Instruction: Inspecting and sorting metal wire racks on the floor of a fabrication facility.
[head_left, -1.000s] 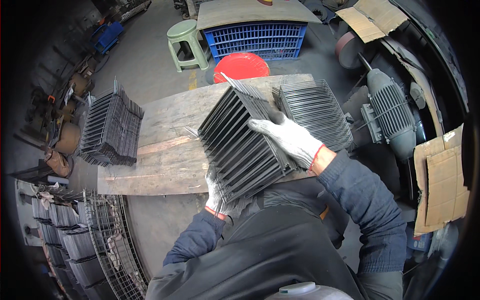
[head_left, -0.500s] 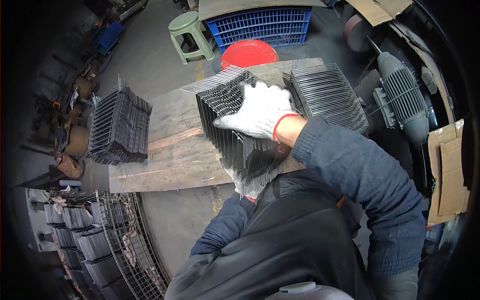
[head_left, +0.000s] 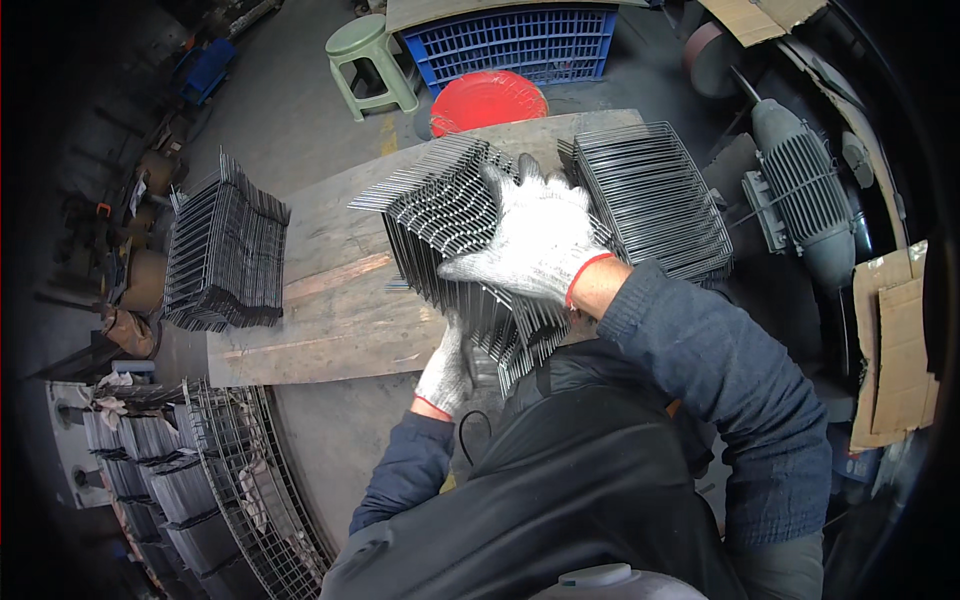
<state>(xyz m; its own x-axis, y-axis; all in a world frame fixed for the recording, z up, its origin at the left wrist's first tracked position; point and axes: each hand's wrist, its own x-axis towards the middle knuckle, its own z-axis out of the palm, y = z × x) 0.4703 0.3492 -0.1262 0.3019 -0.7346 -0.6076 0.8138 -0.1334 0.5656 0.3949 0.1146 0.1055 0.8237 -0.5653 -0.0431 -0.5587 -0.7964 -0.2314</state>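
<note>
A stack of bent metal wire racks (head_left: 440,215) stands at the middle of the wooden board, close against my body. Over its top lies my right hand (head_left: 540,235), in a white knitted glove with a red cuff. The fingers and thumb are spread apart on the wires. My left hand (head_left: 446,372), gloved the same way, reaches up to the near left side of that stack. Its fingers are blurred and partly hidden, so their hold does not show.
Another wire rack stack (head_left: 225,250) sits at the board's left end, and a third stack (head_left: 650,200) at the right. Beyond the wooden board (head_left: 320,320) are a red round seat (head_left: 490,100), green stool (head_left: 365,60) and blue crate (head_left: 510,50). A motor (head_left: 805,185) stands right; a wire basket (head_left: 255,470) lower left.
My left hand has moved from beneath the near end of the middle stack to its left side. My right hand stays on top, its fingers spread wider. The whole view has shifted slightly.
</note>
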